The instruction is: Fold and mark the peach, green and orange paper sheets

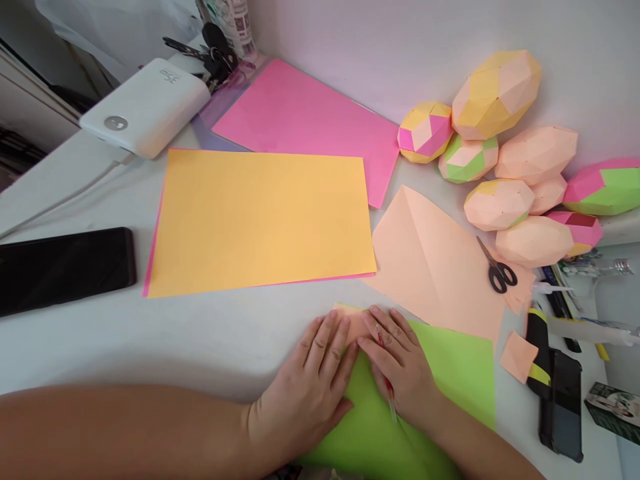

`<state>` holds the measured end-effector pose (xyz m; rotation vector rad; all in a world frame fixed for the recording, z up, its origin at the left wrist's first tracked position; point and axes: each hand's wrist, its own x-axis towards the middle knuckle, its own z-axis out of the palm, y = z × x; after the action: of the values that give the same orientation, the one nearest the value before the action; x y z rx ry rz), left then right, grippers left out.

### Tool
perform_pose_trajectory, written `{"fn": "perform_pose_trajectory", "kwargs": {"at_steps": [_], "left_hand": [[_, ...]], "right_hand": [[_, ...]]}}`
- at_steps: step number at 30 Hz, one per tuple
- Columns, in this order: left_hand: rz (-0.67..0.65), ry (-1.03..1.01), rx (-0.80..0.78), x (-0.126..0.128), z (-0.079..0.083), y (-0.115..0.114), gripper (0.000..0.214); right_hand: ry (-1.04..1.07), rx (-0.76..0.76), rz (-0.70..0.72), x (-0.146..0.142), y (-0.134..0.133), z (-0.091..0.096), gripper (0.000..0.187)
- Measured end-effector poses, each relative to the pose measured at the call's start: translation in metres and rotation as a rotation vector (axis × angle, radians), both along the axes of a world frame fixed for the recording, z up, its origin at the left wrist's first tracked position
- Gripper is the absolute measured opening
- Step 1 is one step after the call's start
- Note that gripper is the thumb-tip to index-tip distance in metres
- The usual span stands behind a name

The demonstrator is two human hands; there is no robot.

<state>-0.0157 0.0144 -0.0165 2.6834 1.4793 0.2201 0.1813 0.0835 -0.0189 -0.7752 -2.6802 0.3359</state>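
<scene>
A small peach paper piece (354, 327) lies at the top edge of a green sheet (457, 357), partly covered by my fingers. My left hand (315, 373) rests flat on the piece, fingers stretched out. From the other side my right hand (400, 367) presses on the same piece with its fingertips. A slim pen (391, 393), clear with red parts, is tucked between the fingers of that hand, its tip pointing away from me. Beyond the green sheet, a larger creased peach sheet (430, 253) reaches under its far edge.
A yellow sheet (265, 220) and a pink sheet (310, 120) lie ahead. Black scissors (499, 275) rest on peach paper, near several faceted paper shapes (535, 153). A phone (65, 267) and white power bank (145, 107) are left; a yellow-black tool (538, 350) is right.
</scene>
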Motion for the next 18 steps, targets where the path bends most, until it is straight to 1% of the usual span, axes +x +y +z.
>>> {"fn": "perform_pose_trajectory", "kwargs": {"at_steps": [6,10,14,18], "left_hand": [[0.002,-0.002,0.026,-0.0002,0.0019,0.0022,0.063],[-0.009,0.006,0.07,-0.001,0.004,0.0069,0.063],[-0.004,-0.005,0.127,-0.0023,0.0044,0.0076,0.052],[0.015,0.015,0.168,-0.0015,0.003,0.0017,0.044]], "right_hand": [[-0.008,0.01,0.017,0.0003,0.0005,0.0,0.033],[-0.008,0.01,0.012,0.0005,0.0005,-0.0009,0.034],[-0.001,0.001,0.004,0.0006,0.0001,-0.0014,0.036],[-0.018,-0.003,-0.003,0.0004,-0.0004,-0.0013,0.035]]}}
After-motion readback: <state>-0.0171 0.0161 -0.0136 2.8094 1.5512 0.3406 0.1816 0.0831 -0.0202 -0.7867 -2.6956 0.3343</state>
